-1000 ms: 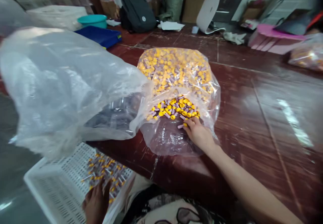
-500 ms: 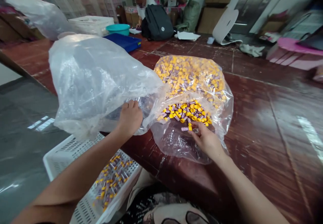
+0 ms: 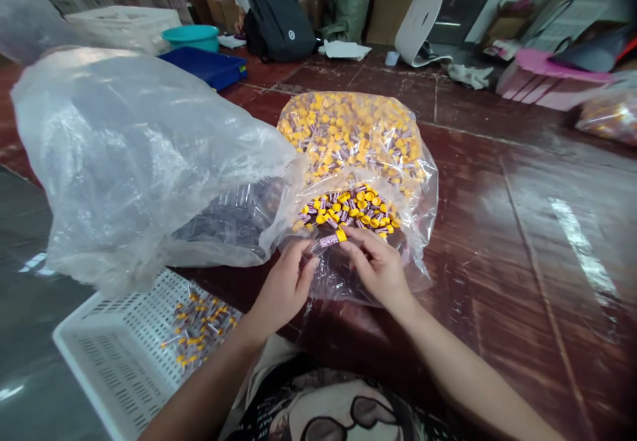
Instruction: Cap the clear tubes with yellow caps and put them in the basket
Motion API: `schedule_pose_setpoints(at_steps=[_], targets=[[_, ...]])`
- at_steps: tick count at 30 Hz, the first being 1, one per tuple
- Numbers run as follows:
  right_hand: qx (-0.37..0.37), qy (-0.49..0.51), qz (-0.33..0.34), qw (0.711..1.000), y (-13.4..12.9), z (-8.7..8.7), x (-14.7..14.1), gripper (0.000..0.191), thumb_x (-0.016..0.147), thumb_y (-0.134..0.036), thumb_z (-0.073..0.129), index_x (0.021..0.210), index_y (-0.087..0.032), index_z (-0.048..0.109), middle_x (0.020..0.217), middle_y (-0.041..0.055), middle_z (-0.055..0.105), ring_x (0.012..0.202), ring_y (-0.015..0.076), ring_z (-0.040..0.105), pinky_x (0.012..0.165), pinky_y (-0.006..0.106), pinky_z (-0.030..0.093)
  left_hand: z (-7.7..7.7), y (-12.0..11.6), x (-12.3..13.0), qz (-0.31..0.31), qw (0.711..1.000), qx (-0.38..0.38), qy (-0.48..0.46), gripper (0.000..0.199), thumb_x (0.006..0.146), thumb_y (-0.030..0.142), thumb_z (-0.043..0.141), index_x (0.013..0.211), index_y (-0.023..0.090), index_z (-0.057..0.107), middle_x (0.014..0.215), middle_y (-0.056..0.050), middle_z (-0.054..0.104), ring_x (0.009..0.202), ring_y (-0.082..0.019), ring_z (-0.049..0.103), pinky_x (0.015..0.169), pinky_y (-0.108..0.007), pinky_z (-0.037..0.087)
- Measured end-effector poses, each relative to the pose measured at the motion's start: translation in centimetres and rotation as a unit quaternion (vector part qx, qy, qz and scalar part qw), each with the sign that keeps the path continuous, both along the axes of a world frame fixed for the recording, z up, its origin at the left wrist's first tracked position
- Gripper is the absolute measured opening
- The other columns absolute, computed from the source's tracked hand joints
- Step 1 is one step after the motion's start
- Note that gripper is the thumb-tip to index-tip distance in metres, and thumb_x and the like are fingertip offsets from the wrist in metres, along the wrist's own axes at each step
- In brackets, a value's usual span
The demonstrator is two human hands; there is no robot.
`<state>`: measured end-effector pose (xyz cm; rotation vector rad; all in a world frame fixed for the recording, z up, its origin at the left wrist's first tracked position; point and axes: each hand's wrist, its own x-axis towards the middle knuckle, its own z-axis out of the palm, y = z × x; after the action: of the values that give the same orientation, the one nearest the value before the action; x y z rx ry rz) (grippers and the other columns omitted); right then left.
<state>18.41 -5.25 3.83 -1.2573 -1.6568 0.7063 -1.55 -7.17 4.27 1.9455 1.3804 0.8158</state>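
Observation:
My left hand (image 3: 287,282) pinches a small clear plastic tube (image 3: 315,248). Between the fingers of my right hand (image 3: 381,270) is a yellow cap with a purple-patterned stem (image 3: 330,239), its stem at least partly in the tube's end. Both hands are in front of an open clear bag of yellow caps (image 3: 348,139), whose mouth shows many loose caps with purple stems. To the left lies a large translucent bag (image 3: 144,149), with clear tubes visible in its opening. Below my left forearm, a white slotted basket (image 3: 114,341) contains capped tubes (image 3: 199,328).
At the back are a blue tray (image 3: 204,68), a turquoise basin (image 3: 192,38), a white crate (image 3: 124,26) and a dark backpack (image 3: 281,20) near a partly visible person. A pink box (image 3: 547,76) stands on the right of the dark red surface (image 3: 497,282).
My left hand has left the translucent bag and come right with a clear tube. My right hand has brought the yellow cap slightly left to meet it. The view has shifted right and down.

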Motion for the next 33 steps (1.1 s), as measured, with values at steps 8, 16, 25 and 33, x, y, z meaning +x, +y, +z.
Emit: schedule_pose_setpoints(at_steps=[8,16,25,33], targets=[[0.033,-0.097,0.114,0.988,-1.1,0.1,-0.9,0.041,0.099,-0.023,0.047,0.138,-0.030,0.057,0.129,0.0027,0.066,0.117,0.0177,0.064,0.102,0.039,0.054,-0.6,-0.7,-0.1,0.000,1.000,0.013,-0.005,0.033,0.101,0.031,0.041,0.133,0.022,0.047,0.123,-0.010,0.059,0.119,-0.022,0.055,0.105,-0.040,0.046],[0.003,-0.121,0.232,0.965,-2.4,-1.2,-3.7,0.054,0.096,-0.013,0.042,0.148,-0.029,0.045,0.139,0.0023,0.060,0.123,0.0147,0.060,0.103,0.032,0.053,-2.0,-3.6,-2.8,0.047,0.992,0.074,0.086,0.035,0.099,0.025,0.043,0.133,0.022,0.048,0.115,-0.010,0.063,0.109,-0.021,0.061,0.096,-0.034,0.051],[-0.039,-0.541,0.046,0.839,5.1,-3.8,1.6,0.052,0.099,-0.020,0.038,0.146,-0.039,0.046,0.133,0.0082,0.057,0.088,0.0212,0.068,0.058,0.028,0.054,-12.0,-16.2,-18.1,0.203,0.866,0.176,0.421,0.032,0.092,0.026,0.056,0.123,0.020,0.058,0.098,-0.011,0.071,0.088,-0.029,0.065,0.079,-0.041,0.047],[0.011,-0.649,0.139,0.748,7.3,-2.8,2.0,0.052,0.098,-0.012,0.026,0.144,-0.020,0.049,0.134,0.0155,0.055,0.099,0.0276,0.064,0.063,0.034,0.052,-2.2,-1.9,-12.5,0.181,0.837,0.304,0.416,0.045,0.089,0.020,0.060,0.133,0.030,0.056,0.127,-0.008,0.064,0.112,-0.030,0.054,0.095,-0.044,0.039]])
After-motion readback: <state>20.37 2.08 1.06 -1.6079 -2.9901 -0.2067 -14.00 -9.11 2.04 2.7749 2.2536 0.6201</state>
